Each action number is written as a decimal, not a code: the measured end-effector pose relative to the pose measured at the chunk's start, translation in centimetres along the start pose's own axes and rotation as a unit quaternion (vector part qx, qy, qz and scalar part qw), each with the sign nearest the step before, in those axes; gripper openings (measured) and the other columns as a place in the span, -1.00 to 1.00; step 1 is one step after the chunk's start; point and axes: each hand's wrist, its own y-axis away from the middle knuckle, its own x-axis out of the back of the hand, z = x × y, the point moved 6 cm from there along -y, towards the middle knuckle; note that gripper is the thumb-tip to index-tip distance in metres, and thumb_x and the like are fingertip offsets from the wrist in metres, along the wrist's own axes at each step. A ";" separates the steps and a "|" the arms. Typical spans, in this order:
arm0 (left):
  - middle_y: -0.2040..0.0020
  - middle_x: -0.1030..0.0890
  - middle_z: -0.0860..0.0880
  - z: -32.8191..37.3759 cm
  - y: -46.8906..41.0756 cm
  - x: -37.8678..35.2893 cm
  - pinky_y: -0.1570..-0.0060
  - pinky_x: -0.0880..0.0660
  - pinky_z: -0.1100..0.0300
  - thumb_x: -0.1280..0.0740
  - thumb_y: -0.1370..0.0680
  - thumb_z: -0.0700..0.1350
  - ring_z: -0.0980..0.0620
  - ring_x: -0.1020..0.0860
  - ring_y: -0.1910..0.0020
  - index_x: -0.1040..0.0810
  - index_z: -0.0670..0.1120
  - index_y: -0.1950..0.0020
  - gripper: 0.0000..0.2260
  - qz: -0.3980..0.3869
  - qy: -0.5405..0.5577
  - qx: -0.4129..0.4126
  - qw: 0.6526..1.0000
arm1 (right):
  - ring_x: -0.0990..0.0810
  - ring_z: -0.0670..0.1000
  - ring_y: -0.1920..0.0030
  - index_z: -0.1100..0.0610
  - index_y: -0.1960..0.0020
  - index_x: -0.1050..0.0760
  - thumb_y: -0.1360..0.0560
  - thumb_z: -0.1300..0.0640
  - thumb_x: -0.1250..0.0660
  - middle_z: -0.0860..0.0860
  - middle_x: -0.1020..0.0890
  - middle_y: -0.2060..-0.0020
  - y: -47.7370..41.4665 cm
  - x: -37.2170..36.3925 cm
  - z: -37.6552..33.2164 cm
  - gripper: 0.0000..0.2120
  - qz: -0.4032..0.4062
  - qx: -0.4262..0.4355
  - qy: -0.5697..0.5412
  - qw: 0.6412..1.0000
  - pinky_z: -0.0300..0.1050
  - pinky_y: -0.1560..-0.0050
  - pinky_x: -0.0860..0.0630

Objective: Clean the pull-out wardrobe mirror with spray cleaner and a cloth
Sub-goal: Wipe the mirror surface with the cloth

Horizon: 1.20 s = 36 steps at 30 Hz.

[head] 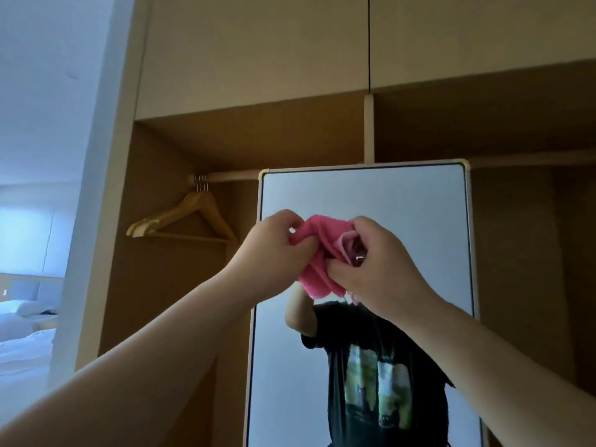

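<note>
The left hand (274, 250) and the right hand (383, 269) are both squeezing a bunched pink cloth (317, 253) in front of the tall mirror (403, 201).

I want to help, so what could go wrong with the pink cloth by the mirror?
The pink cloth is bunched between the left hand and right hand; wiped like that, it might smear the mirror. The mirror stands out in front of the wardrobe, so a hard push near its top could wobble it. A wide swipe might knock the hangers.
</note>
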 end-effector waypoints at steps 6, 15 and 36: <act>0.13 -0.66 -0.13 -0.1 -2.1 1.3 0.11 -0.62 -0.16 -0.30 -0.57 -0.02 -0.13 -0.67 0.13 -0.50 -0.09 -0.11 -0.81 0.006 0.027 0.020 0.999 | -0.60 -0.14 0.15 -0.07 -0.02 -0.41 -0.29 -0.13 -0.55 -0.14 -0.58 0.15 -2.3 -1.0 -1.3 -0.57 -0.063 0.007 -0.016 0.998 -0.28 0.24 -0.53; 0.14 -0.69 -0.02 -3.4 -6.4 4.0 0.35 -0.52 0.39 -0.34 -0.57 -0.07 0.16 -0.68 0.26 -0.47 -0.10 -0.10 -0.83 -0.029 0.163 -0.038 0.986 | -0.60 -0.07 0.12 0.01 -0.18 -0.43 -0.49 0.23 -0.38 -0.06 -0.59 0.12 -9.9 -2.9 -3.2 -0.68 0.015 0.130 0.152 0.980 -0.19 0.17 -0.61; 0.13 -0.50 0.01 -10.2 -12.8 3.2 0.26 -0.45 0.18 -0.24 -0.50 -0.25 0.00 -0.49 0.18 -0.43 -0.13 -0.14 -0.79 0.041 -0.086 -0.057 0.994 | -0.40 0.09 0.28 0.17 0.21 -0.49 -0.43 0.38 -0.17 0.10 -0.45 0.31 -21.9 -7.3 -3.4 -0.82 -0.112 -0.010 0.416 0.903 -0.15 0.41 -0.24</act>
